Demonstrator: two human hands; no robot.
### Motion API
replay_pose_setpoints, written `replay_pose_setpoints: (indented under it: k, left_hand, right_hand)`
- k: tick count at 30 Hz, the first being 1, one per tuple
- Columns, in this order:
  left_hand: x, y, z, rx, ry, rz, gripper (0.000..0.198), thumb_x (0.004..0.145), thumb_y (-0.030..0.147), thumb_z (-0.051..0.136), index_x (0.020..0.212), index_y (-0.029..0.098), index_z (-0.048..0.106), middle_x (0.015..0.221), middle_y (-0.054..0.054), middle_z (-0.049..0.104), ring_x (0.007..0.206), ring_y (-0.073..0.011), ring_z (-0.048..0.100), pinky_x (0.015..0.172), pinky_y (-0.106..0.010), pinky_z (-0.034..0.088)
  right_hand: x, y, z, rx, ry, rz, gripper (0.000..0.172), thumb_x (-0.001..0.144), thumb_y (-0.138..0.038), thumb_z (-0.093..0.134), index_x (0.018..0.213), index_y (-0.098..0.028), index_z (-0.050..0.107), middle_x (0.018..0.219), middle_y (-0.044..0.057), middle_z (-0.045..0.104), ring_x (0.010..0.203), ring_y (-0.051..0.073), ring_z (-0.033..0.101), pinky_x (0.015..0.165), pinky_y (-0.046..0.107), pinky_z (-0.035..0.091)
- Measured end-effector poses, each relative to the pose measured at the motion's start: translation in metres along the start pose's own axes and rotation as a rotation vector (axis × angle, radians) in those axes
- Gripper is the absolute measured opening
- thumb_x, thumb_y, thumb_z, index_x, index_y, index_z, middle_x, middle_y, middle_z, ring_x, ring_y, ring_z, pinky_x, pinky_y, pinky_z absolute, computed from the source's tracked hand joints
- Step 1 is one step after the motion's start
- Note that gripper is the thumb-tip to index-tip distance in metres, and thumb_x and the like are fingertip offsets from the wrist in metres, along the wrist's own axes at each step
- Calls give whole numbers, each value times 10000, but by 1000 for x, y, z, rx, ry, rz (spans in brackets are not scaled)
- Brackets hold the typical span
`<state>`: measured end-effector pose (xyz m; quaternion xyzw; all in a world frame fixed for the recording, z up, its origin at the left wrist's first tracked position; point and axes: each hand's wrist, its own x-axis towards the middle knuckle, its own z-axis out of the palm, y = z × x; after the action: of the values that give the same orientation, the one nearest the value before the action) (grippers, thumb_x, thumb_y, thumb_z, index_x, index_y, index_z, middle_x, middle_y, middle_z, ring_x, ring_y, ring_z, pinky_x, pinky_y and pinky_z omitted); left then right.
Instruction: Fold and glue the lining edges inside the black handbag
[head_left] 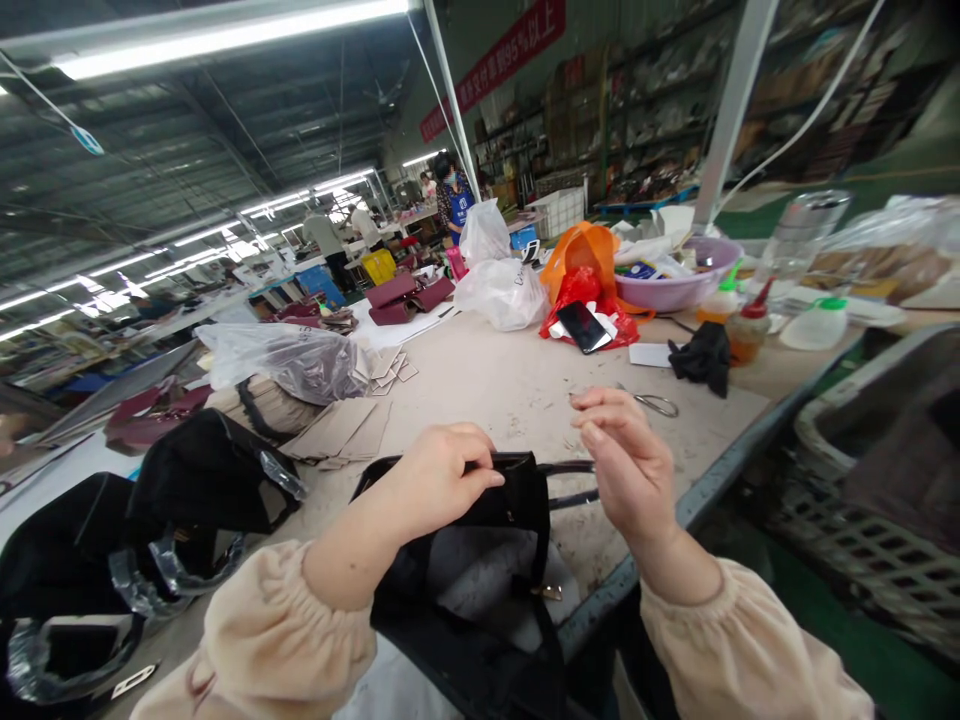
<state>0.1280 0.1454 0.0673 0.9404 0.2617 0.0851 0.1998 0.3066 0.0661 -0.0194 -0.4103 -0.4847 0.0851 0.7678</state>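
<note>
A black handbag [517,495] lies at the near edge of the table, its upper rim raised and a small gold-coloured metal piece [551,593] hanging by its strap. My left hand [450,470] is closed on the bag's rim, thumb and fingers pinching the fabric. To the right of the bag, my right hand [630,460] is lifted above the table, apart from the fabric. Its thumb and fingertips are pressed together; anything between them is too small to name. Scissors [656,404] lie just behind this hand, their blades partly hidden by it.
More black bags [210,470] with plastic-wrapped handles stand at left. Behind are cardboard pieces [345,430], a red plastic bag [581,290] with a phone [583,327], a purple basin [679,280], glue bottles [748,325] and a black glove [703,357]. A plastic crate [862,540] stands at right.
</note>
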Motion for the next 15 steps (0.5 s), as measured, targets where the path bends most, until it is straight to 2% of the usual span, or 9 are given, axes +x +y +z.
replay_pose_setpoints:
  k: [5, 10, 15]
  left_hand:
    - [-1, -1, 0, -3, 12, 13, 166, 767, 185, 649, 610, 153, 606, 798, -13, 644, 719, -112, 578, 717, -226, 427]
    - [-3, -2, 1, -39, 23, 18, 144, 764, 189, 654, 627, 157, 623, 802, -8, 636, 715, -107, 573, 716, -223, 428]
    - [-5, -2, 2, -94, -13, 60, 146, 755, 193, 666, 621, 155, 624, 831, -12, 624, 749, -109, 577, 731, -220, 433]
  right_hand:
    - [-3, 0, -13, -221, -285, -188, 212, 761, -144, 623, 940, -239, 684, 1034, 78, 539, 952, 231, 544, 827, 419, 459]
    - [-3, 1, -2, -345, -403, -363, 251, 735, -138, 674, 961, -245, 685, 1003, 68, 561, 947, 224, 539, 853, 426, 459]
    - [-2, -1, 5, -415, -499, -399, 162, 773, -133, 626, 911, -213, 655, 1012, 73, 565, 994, 225, 514, 908, 438, 438]
